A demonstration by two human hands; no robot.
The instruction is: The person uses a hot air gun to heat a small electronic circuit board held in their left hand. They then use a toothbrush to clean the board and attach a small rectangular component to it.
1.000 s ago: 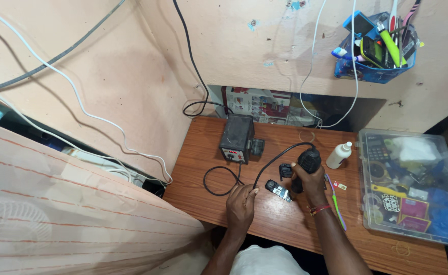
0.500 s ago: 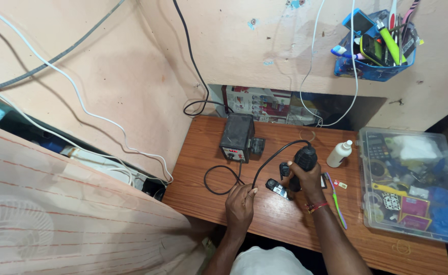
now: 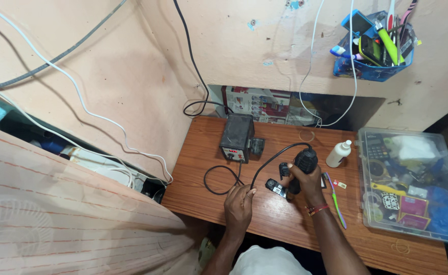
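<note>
Right hand [image 3: 306,179]: closed around the black hot-air handle [image 3: 302,164], a fat, rounded, matt plastic grip, held upright over the middle of the desk [image 3: 280,219].
Left hand [image 3: 238,206]: fingers curled, resting on the desk near its front edge, fingertips at the black cord [image 3: 265,164]; cannot tell whether anything was pinched.
Cord: thin, smooth, rubbery; looped once on the wood left of the hands, then arched up to the handle.
Small black part [image 3: 275,187]: flat, oblong, glossy; lay on the desk just under the handle, between the two hands.
Station box [image 3: 236,137]: dark, boxy metal case with a worn face, near the desk's back edge.
White bottle [image 3: 338,153]: smooth plastic, narrow nozzle, stood upright right of the handle.
Toothbrush [image 3: 335,198]: slim, green and purple, lay beside the right wrist.
Clear plastic box [image 3: 412,183]: rigid, lidded, crammed with small parts, at the desk's right end.
Desk: reddish wood-grain laminate, scuffed.
Room: rough peach plaster walls, loose white and grey cables, a blue basket [image 3: 372,69] of tools hung on the wall above the desk's back right corner.
</note>
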